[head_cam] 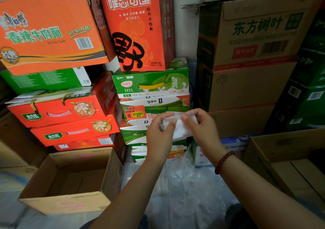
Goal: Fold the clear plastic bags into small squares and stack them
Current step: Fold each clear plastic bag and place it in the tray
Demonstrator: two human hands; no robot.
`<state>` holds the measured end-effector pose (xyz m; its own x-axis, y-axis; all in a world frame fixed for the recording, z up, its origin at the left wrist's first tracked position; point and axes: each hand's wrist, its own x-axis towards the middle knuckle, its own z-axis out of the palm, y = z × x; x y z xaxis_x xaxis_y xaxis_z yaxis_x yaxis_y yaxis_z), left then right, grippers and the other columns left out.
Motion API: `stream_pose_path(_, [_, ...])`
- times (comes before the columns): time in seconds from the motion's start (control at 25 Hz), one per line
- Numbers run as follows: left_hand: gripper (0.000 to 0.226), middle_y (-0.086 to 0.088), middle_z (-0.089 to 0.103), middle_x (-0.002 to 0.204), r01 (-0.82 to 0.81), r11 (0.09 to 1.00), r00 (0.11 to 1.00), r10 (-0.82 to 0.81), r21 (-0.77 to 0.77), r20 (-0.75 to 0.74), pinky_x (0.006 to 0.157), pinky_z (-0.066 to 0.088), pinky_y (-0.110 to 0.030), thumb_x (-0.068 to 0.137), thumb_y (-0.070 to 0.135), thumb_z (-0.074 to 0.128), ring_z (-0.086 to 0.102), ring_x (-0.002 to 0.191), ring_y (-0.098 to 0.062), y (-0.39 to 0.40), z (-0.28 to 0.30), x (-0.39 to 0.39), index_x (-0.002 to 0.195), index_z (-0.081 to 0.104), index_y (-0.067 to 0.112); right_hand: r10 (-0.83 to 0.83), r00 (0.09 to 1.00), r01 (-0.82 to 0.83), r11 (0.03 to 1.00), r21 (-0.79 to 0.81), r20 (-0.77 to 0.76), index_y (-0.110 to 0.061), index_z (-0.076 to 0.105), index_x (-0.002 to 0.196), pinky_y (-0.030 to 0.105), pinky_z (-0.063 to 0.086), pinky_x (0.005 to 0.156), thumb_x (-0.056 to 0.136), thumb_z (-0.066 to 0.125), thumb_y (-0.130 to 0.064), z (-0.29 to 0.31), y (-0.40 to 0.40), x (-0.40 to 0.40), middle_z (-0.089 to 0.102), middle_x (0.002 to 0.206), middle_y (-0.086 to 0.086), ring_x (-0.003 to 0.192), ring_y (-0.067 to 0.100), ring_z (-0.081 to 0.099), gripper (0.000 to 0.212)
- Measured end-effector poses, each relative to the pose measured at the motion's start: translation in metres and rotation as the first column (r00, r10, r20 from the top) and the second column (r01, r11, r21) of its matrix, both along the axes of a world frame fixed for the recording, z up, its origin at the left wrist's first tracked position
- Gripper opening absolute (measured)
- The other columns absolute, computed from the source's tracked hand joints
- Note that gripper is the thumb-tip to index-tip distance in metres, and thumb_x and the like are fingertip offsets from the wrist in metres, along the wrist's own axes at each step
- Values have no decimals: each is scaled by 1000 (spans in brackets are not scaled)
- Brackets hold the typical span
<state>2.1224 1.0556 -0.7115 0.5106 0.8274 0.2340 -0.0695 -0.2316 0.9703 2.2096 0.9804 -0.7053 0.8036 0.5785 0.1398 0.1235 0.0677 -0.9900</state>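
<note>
Stacked cartons point(151, 84); folded bag point(179, 128) near-horizontal.

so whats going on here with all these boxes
A person is folding a clear plastic bag in mid-air, pinching it with the left hand and the right hand. More loose clear plastic lies below their arms. An open cardboard box sits at the left, with stacked drink cartons behind.

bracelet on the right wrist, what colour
Dark red beads on the bracelet, seen in the head view.
</note>
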Motion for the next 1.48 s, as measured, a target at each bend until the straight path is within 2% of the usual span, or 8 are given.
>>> stream_pose_path(0.24, [4, 8, 64, 93, -144, 988, 988, 141, 47, 64, 70, 45, -9, 91, 16, 61, 57, 86, -1, -11, -4, 7, 95, 63, 17, -110, 966, 102, 994, 48, 235, -15, 54, 86, 9, 44, 57, 92, 57, -13, -7, 5, -15, 58, 77, -9, 70, -6, 56, 7])
stream_pose_path(0.44, [8, 12, 62, 90, -216, 966, 976, 207, 140, 73, 68, 38, -2, 94, 15, 56, 55, 84, 5, -12, -4, 10, 92, 59, 22, -144, 947, 135, 990, 50, 287, -21, 49, 85, 21, 47, 58, 94, 53, -12, -7, 9, -17, 56, 77, -7, 72, 4, 57, 14])
stream_pose_path(0.64, [16, 15, 61, 89, -252, 953, 965, 233, 170, 119, 71, 38, -1, 94, 7, 53, 54, 83, 13, -8, -2, 13, 92, 60, 20, -169, 952, 147, 984, 103, 254, -23, 51, 89, 12, 44, 55, 96, 51, -10, -4, 12, -15, 56, 81, -10, 73, 3, 56, 15])
stream_pose_path(0.84, [16, 6, 67, 93, -268, 948, 960, 248, 171, 130, 80, 48, -20, 95, 8, 53, 60, 88, -3, 1, -3, 13, 95, 66, 16, -188, 955, 164, 979, 121, 230, -16, 57, 93, 9, 44, 58, 95, 52, -9, -2, 14, -10, 59, 81, -9, 74, 3, 56, 9])
stream_pose_path(1.04, [20, 7, 67, 95, -278, 935, 960, 262, 222, 98, 78, 49, -22, 96, 7, 51, 61, 90, -8, 6, -5, 10, 99, 69, 15, -199, 949, 183, 979, 88, 243, -21, 59, 91, 21, 50, 64, 96, 52, -11, -3, 14, -4, 63, 86, -4, 82, 12, 61, 13])
stream_pose_path(1.24, [15, 2, 68, 99, 66, 996, 998, -67, -55, -16, 75, 49, -23, 93, 13, 57, 61, 87, -9, 19, 6, -1, 95, 68, 23, -54, 920, 76, 996, -41, 389, -19, 66, 93, 13, 46, 68, 94, 54, -10, 4, 4, 19, 60, 85, -18, 81, -3, 56, 15])
stream_pose_path(1.36, [12, -2, 71, 95, 336, 908, 915, -377, -251, -141, 74, 52, -29, 88, 20, 63, 65, 88, -18, 31, 8, -10, 97, 72, 20, 179, 860, -82, 973, -217, 477, -22, 68, 94, 7, 44, 69, 93, 56, -12, 9, -3, 30, 59, 85, -23, 81, -12, 55, 16])
stream_pose_path(1.48, [21, -10, 73, 95, 432, 828, 796, -537, -358, -279, 73, 53, -32, 85, 24, 67, 67, 86, -22, 31, 5, -12, 100, 72, 11, 318, 837, -196, 934, -299, 445, -26, 70, 95, 15, 47, 73, 91, 59, -14, 8, -5, 31, 64, 89, -19, 86, -3, 60, 16])
